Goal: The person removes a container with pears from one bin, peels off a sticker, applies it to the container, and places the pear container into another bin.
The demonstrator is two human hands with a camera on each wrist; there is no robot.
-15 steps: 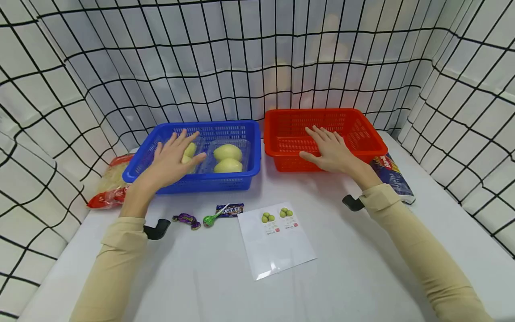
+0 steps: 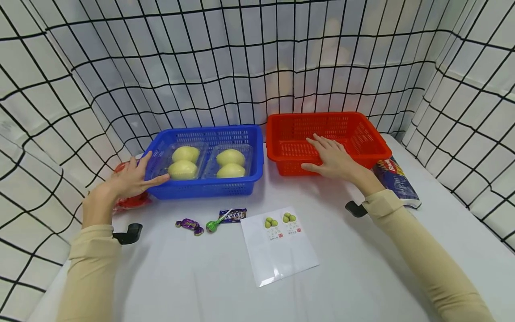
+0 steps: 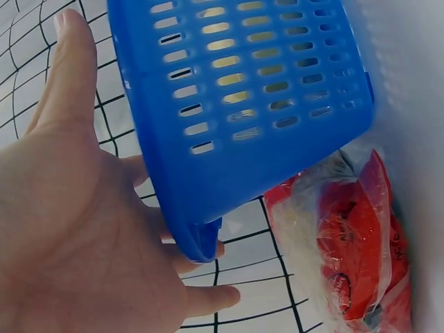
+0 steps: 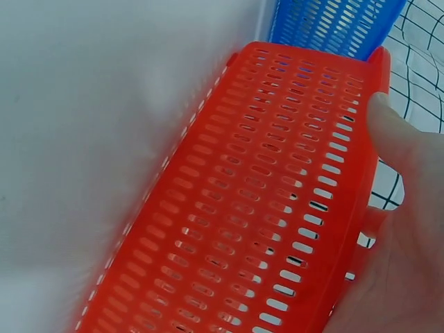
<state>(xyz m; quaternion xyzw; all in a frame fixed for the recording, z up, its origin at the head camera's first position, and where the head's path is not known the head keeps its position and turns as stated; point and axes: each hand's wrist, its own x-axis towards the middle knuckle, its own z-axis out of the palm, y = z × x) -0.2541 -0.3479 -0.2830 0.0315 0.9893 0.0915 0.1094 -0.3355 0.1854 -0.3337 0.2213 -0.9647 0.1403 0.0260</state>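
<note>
My left hand (image 2: pixel 124 181), fingers extended and thumb apart, is at the left end of the blue basket (image 2: pixel 209 190). In the left wrist view, its fingers (image 3: pixel 208 302) pass partly behind the basket's rim. Inside that basket sit two clear plastic trays, each with two pale yellow-green oval fruits (image 2: pixel 230 157). Over the front rim of the red basket (image 2: pixel 293 169) hovers my right hand (image 2: pixel 335 161), fingers spread loosely and holding nothing. From the right wrist, the thumb (image 4: pixel 388 128) appears beside the red rim. No contents show in the visible part of the red basket.
A red and clear bag (image 2: pixel 134 202) lies left of the blue basket, and a dark blue packet (image 2: pixel 397 183) right of the red one. In front are a purple-wrapped candy (image 2: pixel 189 225), green lollipop (image 2: pixel 211 226), candy bar (image 2: pixel 235 215) and printed sheet (image 2: pixel 277 250). Black netting (image 2: pixel 265 71) surrounds the table.
My left hand has moved left, from above the blue basket to its left end, uncovering the left tray's fruits. The right hand stays over the red basket's front rim.
</note>
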